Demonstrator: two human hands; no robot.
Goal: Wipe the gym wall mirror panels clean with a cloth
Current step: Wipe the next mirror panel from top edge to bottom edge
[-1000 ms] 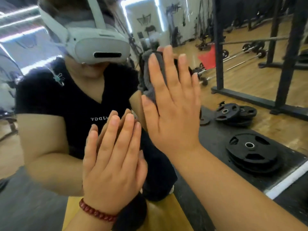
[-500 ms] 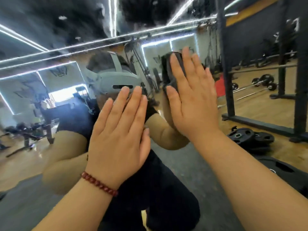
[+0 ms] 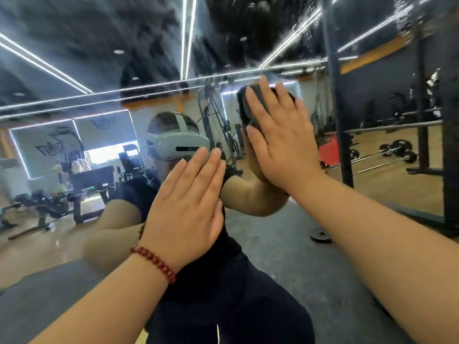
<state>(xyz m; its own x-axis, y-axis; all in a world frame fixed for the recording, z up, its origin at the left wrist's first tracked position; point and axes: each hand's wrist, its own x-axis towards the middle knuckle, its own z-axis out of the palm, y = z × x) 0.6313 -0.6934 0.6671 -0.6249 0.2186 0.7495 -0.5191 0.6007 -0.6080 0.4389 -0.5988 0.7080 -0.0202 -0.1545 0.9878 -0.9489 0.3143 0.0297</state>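
- My right hand (image 3: 280, 142) lies flat with straight fingers, pressing the dark grey cloth (image 3: 250, 105) against the mirror panel (image 3: 310, 256); the cloth shows under and past my fingertips.
- My left hand (image 3: 186, 207), bead bracelet (image 3: 155, 263) at the wrist, rests open-palmed on the glass, below and beside the right, holding nothing.
- To wipe well, I judge I should keep the whole palm's weight on the cloth so no edge lifts.
- Overlapping strokes seem wise; the bracing palm may leave prints, so that patch wants wiping too.

Two hands (image 3: 185, 207) on one mirror (image 3: 74, 58); one grey cloth (image 3: 250, 105); one bead bracelet (image 3: 155, 263); reflected barbells (image 3: 395, 151) — perhaps two.
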